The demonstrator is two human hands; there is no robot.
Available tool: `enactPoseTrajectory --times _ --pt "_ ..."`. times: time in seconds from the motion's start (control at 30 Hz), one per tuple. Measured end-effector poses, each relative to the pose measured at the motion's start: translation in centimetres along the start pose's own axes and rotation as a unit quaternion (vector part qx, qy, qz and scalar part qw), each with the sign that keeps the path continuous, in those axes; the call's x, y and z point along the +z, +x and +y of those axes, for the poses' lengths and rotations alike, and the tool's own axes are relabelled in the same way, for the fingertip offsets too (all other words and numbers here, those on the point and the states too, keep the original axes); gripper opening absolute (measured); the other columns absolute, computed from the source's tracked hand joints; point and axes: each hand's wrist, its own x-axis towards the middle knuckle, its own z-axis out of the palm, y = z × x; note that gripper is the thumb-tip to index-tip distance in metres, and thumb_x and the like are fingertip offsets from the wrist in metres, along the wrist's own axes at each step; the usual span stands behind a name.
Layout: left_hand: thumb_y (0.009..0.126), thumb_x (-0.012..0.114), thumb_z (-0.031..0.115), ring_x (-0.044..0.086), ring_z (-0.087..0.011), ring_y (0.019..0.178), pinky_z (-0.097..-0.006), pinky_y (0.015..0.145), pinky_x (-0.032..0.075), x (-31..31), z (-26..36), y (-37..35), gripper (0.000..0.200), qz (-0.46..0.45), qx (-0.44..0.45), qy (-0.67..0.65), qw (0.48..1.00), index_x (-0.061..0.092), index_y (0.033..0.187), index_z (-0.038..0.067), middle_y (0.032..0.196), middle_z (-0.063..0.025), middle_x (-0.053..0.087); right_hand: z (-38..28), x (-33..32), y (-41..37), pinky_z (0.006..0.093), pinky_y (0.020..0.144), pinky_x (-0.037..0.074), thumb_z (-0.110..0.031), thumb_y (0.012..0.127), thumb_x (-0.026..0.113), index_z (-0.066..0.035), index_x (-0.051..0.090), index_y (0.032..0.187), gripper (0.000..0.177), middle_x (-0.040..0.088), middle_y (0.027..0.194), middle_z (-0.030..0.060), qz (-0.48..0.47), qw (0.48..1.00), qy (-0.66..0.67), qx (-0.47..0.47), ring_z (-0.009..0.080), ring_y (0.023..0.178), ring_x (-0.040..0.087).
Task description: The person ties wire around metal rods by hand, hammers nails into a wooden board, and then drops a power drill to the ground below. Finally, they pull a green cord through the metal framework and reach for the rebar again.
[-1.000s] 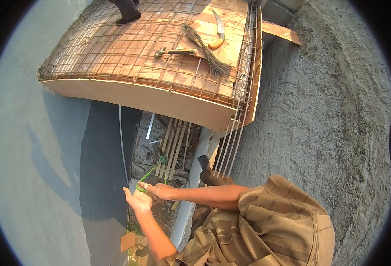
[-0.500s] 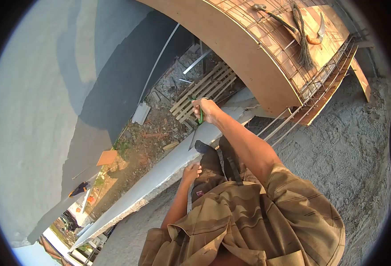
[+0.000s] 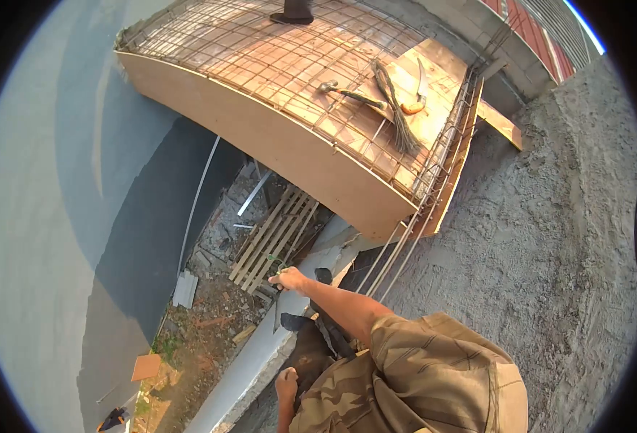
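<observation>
My right hand (image 3: 288, 278) is stretched out over the pale concrete ledge, its fingers closed on a green-handled tool (image 3: 278, 261). Thin green loops show above the fist; the rest is too small and blurred to name its kind. My left hand (image 3: 287, 382) is curled closed beside my leg, low in the view, and what lies inside its fingers is hidden. My dark-covered feet (image 3: 293, 322) are on the ledge (image 3: 250, 368) between the hands.
Ahead is a curved plywood form (image 3: 275, 137) topped with a rebar grid (image 3: 239, 50). A hammer (image 3: 351, 94), a fibre brush (image 3: 398, 119) and a curved saw (image 3: 419, 90) lie on it. Another person's shoe (image 3: 293, 18) stands there. Below left are wooden slats (image 3: 275, 234) and rubble; steel bars (image 3: 391, 260) jut out.
My view has swung up and right, showing more of the rebar grid and another person's shoe. My right hand still grips the green-handled tool; my left hand stays curled by my leg.
</observation>
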Motion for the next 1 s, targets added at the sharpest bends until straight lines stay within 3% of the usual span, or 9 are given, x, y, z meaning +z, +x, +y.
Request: enactPoseTrajectory --times 0.03,0.1,0.33,0.43,0.57,0.7,0.83,0.93,1.0 --pt "0.09 0.061 0.02 0.067 -0.0178 0.077 -0.031 0.073 0.052 -0.7 0.1 -0.8 0.028 0.0 0.009 -0.014 1.0 0.07 0.103 -0.004 0.085 -0.0106 0.07 2.7 0.6 2.8 0.0366 0.071 0.05 -0.033 0.083 0.078 0.001 0.069 0.087 0.036 0.068 0.087 0.0154 0.089 0.994 -0.025 -0.057 0.0234 0.08 0.063" --pt "0.092 0.061 0.02 0.066 -0.0159 0.077 -0.0302 0.072 0.053 -1.4 0.0 -1.0 0.028 0.003 -0.01 -0.023 1.0 0.069 0.104 -0.004 0.087 -0.0085 0.07 0.0 -0.4 0.7 0.0398 0.073 0.049 -0.032 0.083 0.078 0.006 0.066 0.086 0.039 0.067 0.086 0.0158 0.042 0.998 -0.029 0.034 0.0232 0.076 0.061" --pt "0.092 0.064 0.027 0.068 -0.0192 0.084 -0.0316 0.075 0.053 -0.8 2.0 0.8 0.036 0.005 -0.084 -0.084 0.993 0.068 0.11 -0.004 0.093 -0.01 0.071 1.0 -3.6 2.5 0.0407 0.068 0.052 -0.037 0.08 0.075 0.002 0.07 0.081 0.039 0.069 0.076 0.0128 0.005 0.993 -0.085 -0.085 0.0231 0.078 0.065" --pt "0.089 0.068 0.034 0.07 -0.0262 0.092 -0.036 0.083 0.053 0.7 2.7 0.1 0.042 -0.037 0.047 0.105 0.993 0.071 0.11 -0.001 0.098 -0.0164 0.073 -1.1 -5.4 2.7 0.044 0.074 0.054 -0.044 0.076 0.073 0.006 0.071 0.088 0.051 0.071 0.086 0.0172 0.007 0.945 -0.324 -0.047 0.0292 0.085 0.069" --pt "0.085 0.07 0.035 0.07 -0.0318 0.094 -0.0409 0.086 0.052 2.1 6.8 -3.4 0.036 -0.135 0.033 0.227 0.964 0.074 0.1 0.003 0.097 -0.022 0.072 -0.5 -6.3 5.2 0.0436 0.074 0.054 -0.041 0.076 0.069 0.004 0.071 0.102 0.053 0.072 0.098 0.0186 0.029 0.909 -0.411 -0.061 0.0338 0.09 0.069" --pt "0.088 0.067 0.029 0.07 -0.026 0.082 -0.0385 0.074 0.052 3.4 8.6 -4.7 0.031 -0.016 0.072 0.202 0.977 0.072 0.092 -0.001 0.085 -0.018 0.072 -1.4 -7.0 7.1 0.0428 0.073 0.05 -0.041 0.08 0.064 -0.001 0.072 0.104 0.047 0.071 0.099 0.0168 -0.087 0.838 -0.533 -0.076 0.033 0.092 0.068" --pt "0.091 0.064 0.031 0.059 -0.0149 0.072 -0.0342 0.068 0.046 2.9 11.9 -6.6 0.033 -0.083 0.013 0.027 0.996 0.069 0.09 -0.002 0.074 -0.0082 0.065 -1.1 -7.6 11.0 0.0442 0.078 0.054 -0.041 0.076 0.071 0.007 0.07 0.096 0.052 0.071 0.098 0.022 -0.044 0.88 -0.47 -0.058 0.0355 0.093 0.069" --pt "0.095 0.061 0.034 0.049 -0.0138 0.067 -0.0339 0.064 0.042 1.8 12.8 -7.8 0.038 -0.201 -0.004 0.01 0.98 0.065 0.087 -0.003 0.069 -0.004 0.057 -5.5 -7.1 8.1 0.0409 0.082 0.055 -0.033 0.073 0.072 0.003 0.073 0.097 0.043 0.073 0.101 0.0198 -0.006 0.849 -0.526 -0.044 0.0333 0.098 0.07" --pt "0.095 0.061 0.035 0.054 -0.0166 0.068 -0.035 0.065 0.044 2.2 12.2 -8.1 0.038 -0.161 -0.02 -0.003 0.987 0.065 0.088 -0.003 0.071 -0.0077 0.06 -5.7 -6.5 11.3 0.0389 0.084 0.054 -0.034 0.074 0.071 0.0 0.074 0.097 0.041 0.073 0.099 0.0183 -0.056 0.809 -0.584 -0.046 0.0322 0.096 0.07"
